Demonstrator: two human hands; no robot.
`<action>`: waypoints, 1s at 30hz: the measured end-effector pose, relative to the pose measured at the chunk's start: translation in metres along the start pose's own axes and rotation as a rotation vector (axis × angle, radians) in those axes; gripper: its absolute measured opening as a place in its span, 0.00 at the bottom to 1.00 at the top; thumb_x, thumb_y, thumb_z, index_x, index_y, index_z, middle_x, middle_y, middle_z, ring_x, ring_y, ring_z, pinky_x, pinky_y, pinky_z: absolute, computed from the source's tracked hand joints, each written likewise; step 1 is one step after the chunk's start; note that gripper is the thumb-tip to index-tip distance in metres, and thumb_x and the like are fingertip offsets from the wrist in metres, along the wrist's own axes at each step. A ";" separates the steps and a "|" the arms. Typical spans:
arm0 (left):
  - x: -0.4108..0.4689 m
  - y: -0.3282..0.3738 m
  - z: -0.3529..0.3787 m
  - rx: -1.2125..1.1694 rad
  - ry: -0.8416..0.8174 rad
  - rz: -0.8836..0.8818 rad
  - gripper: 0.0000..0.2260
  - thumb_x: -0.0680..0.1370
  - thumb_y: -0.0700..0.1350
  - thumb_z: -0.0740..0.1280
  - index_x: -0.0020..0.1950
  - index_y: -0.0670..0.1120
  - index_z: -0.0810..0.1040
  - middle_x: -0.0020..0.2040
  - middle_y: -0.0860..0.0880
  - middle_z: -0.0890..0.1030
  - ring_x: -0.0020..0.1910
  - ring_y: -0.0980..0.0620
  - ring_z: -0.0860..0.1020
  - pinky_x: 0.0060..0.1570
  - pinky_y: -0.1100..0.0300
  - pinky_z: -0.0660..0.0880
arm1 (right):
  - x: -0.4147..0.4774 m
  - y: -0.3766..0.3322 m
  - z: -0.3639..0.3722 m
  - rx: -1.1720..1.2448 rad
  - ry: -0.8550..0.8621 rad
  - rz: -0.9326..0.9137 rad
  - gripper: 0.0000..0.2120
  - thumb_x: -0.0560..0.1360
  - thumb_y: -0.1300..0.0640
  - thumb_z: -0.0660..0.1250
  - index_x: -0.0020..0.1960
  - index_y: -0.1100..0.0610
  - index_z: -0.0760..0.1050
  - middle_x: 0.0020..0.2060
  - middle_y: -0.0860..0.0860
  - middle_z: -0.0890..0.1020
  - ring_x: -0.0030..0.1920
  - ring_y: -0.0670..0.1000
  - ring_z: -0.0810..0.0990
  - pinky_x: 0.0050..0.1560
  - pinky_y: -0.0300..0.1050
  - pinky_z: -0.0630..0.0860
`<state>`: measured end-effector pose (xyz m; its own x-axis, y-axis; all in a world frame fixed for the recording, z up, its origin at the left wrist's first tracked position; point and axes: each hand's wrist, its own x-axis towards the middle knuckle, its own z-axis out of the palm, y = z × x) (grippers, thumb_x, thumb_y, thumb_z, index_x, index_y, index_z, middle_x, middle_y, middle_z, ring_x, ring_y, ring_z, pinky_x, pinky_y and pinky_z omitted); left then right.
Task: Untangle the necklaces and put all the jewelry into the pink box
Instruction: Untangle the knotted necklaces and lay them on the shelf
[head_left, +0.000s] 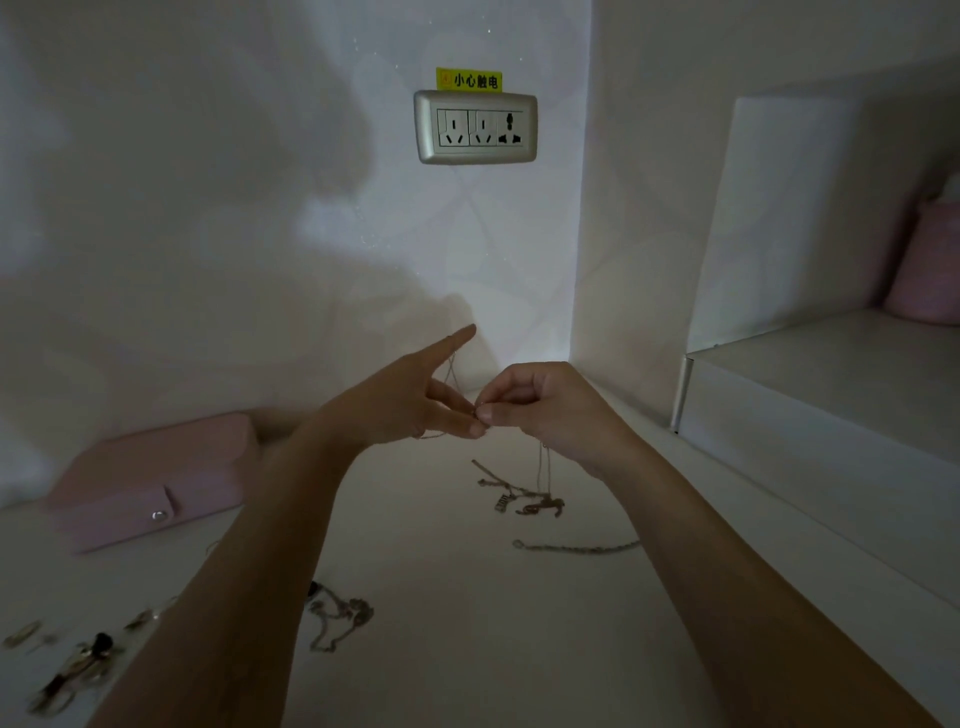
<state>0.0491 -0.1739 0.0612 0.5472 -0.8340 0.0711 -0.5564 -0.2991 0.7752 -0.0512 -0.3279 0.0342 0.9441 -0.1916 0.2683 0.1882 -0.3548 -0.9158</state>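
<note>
Pink box lies shut on the white tabletop at the left, its snap tab toward the viewer and its long side slanting away to the right. A raised white ledge fills the right side. A silver socket plate is on the pale wall.

Both hands are raised over the mid-table. The left hand, forefinger straight, and the right hand pinch one thin chain at touching fingertips. A strand hangs straight down below the right hand, above a charm cluster.

Nearer lie a bracelet, set crosswise, a necklace tangle and loose pieces.
</note>
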 end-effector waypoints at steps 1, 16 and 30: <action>0.000 0.000 0.001 0.005 0.014 0.007 0.45 0.69 0.40 0.76 0.77 0.58 0.52 0.44 0.49 0.85 0.26 0.62 0.73 0.28 0.69 0.67 | 0.000 0.000 0.000 0.005 0.011 -0.010 0.03 0.72 0.66 0.71 0.45 0.63 0.80 0.33 0.51 0.83 0.27 0.42 0.75 0.31 0.31 0.70; 0.007 0.002 0.007 -0.204 0.135 0.058 0.17 0.73 0.37 0.72 0.59 0.51 0.77 0.39 0.49 0.82 0.29 0.59 0.71 0.28 0.67 0.63 | 0.003 -0.001 -0.002 0.151 0.094 -0.015 0.06 0.77 0.64 0.66 0.44 0.59 0.80 0.33 0.52 0.80 0.34 0.46 0.77 0.39 0.37 0.71; 0.004 0.008 0.013 -0.376 -0.019 0.076 0.31 0.69 0.48 0.72 0.69 0.62 0.66 0.42 0.52 0.82 0.30 0.55 0.61 0.30 0.66 0.62 | -0.001 -0.009 -0.010 0.348 0.195 0.073 0.08 0.81 0.57 0.60 0.46 0.59 0.75 0.28 0.50 0.79 0.23 0.46 0.60 0.31 0.39 0.60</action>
<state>0.0391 -0.1855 0.0593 0.4993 -0.8568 0.1286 -0.3253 -0.0478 0.9444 -0.0560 -0.3335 0.0452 0.8957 -0.3864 0.2200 0.2347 -0.0095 -0.9720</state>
